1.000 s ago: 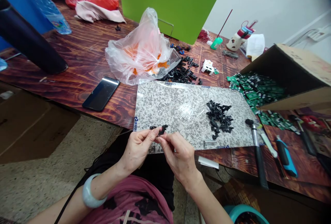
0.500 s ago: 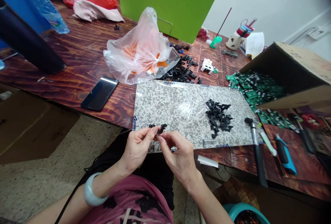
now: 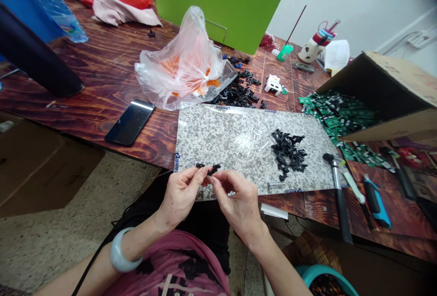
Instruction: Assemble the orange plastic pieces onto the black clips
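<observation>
At the near edge of the speckled board [image 3: 218,136], my left hand [image 3: 180,196] pinches a small black plastic part [image 3: 214,169] between thumb and fingers. My right hand [image 3: 237,198] is closed in a pinch against the same part; whatever its fingertips hold is too small to make out. Beyond my hands lies a loose heap of thin silver metal pins [image 3: 252,140]. To the right of the pins is a pile of similar black plastic parts [image 3: 288,152]. A small clear tube [image 3: 276,186] lies near the board's front edge.
A phone [image 3: 130,123] lies left of the board, and a plastic bag with orange pieces [image 3: 187,68] behind it. On the right are a cardboard box [image 3: 403,77] spilling green circuit boards [image 3: 336,111], a hammer [image 3: 339,200] and a blue-black tool [image 3: 376,202]. More black parts [image 3: 239,93] lie behind.
The view has shifted slightly. My right hand has moved a little to the right, its fingers still pinched near the black part; my left hand keeps its hold.
</observation>
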Tool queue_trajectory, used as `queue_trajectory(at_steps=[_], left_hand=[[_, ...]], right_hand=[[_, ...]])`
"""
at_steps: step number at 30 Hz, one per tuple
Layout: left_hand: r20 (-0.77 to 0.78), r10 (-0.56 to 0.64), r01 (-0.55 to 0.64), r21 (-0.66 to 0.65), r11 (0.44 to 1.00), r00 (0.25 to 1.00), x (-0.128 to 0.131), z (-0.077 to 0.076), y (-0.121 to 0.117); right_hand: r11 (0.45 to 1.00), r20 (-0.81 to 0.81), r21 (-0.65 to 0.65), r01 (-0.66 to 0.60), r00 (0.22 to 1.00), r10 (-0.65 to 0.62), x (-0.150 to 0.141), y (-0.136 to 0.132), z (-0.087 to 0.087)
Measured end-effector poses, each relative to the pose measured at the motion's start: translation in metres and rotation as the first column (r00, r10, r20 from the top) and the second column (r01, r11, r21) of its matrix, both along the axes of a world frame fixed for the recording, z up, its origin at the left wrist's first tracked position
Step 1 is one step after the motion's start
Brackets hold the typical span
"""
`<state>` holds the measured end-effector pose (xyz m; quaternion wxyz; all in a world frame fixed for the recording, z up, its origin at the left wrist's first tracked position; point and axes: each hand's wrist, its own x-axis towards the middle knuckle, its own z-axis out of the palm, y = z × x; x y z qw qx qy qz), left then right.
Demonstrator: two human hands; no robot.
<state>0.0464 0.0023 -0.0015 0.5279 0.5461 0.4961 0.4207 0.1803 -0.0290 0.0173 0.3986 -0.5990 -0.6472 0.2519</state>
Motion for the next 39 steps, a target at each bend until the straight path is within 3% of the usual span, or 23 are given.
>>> queue_trajectory(at_steps=[4, 10, 15, 20, 23, 27, 31, 39], left_hand=[[-0.054, -0.03, 0.03, 0.001, 1.0, 0.998, -0.003, 0.002, -0.002], [-0.23, -0.132, 0.152, 0.071, 0.986, 0.964, -0.011, 0.002, -0.003], [-0.306, -0.286, 0.325, 0.085, 0.942, 0.908, -0.016, 0.006, 0.0], [-0.292, -0.45, 0.472, 0.007, 0.881, 0.844, -0.019, 0.01, 0.003], [-0.283, -0.531, 0.544, -0.037, 0.838, 0.799, -0.02, 0.012, 0.007], [-0.161, -0.561, 0.549, -0.117, 0.827, 0.812, -0.019, 0.016, 0.015], [0.04, -0.501, 0.498, -0.199, 0.844, 0.864, -0.019, 0.016, 0.02], [0.065, -0.461, 0.461, -0.248, 0.852, 0.885, -0.02, 0.011, 0.02]], right_hand=[[0.996, -0.054, -0.088, 0.003, 0.998, -0.008, 0.003, 0.003, 0.003], [0.992, -0.026, -0.113, -0.048, 0.999, 0.045, 0.008, 0.005, 0.0], [0.985, 0.106, -0.109, -0.135, 0.983, 0.147, 0.018, 0.005, 0.002], [0.966, 0.24, -0.137, -0.22, 0.938, 0.248, 0.029, 0.008, 0.007], [0.962, 0.243, -0.143, -0.231, 0.935, 0.26, 0.034, 0.008, 0.002], [0.972, 0.089, -0.168, -0.162, 0.98, 0.179, 0.04, 0.005, -0.007], [0.954, -0.145, -0.256, -0.157, 0.982, 0.123, 0.044, 0.001, -0.005], [0.937, -0.152, -0.281, -0.207, 0.974, 0.169, 0.038, -0.001, 0.002]])
